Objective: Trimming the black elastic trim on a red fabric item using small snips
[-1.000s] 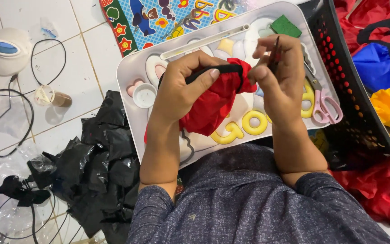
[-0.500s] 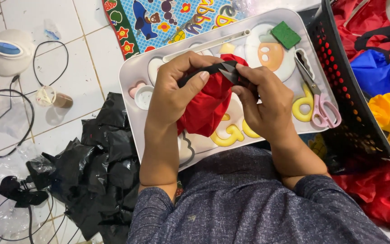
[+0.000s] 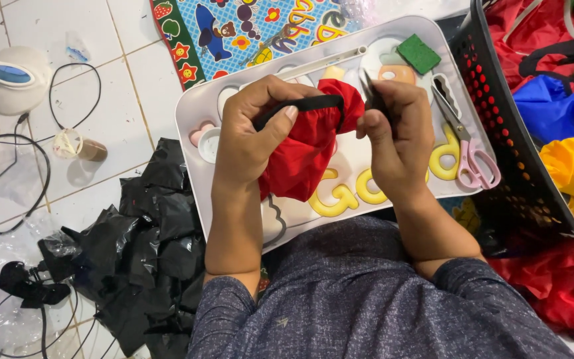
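Observation:
My left hand grips a bunched piece of red cloth with a black strap running along its top edge. My right hand pinches the strap's other end, a thin dark strip sticking up between thumb and fingers. Both hands hover over a white tray with yellow letters printed on it. Pink-handled scissors lie on the tray just right of my right hand, and a green square pad sits at the tray's far corner.
A black perforated basket at right holds red, blue, yellow and green cloth. Crumpled black plastic lies on the tiled floor at left, with cables, a white appliance and a colourful play mat beyond.
My right hand moved down from the tray's upper right to the red cloth and now pinches the strap end. The left hand kept hold of the cloth, which shifted slightly.

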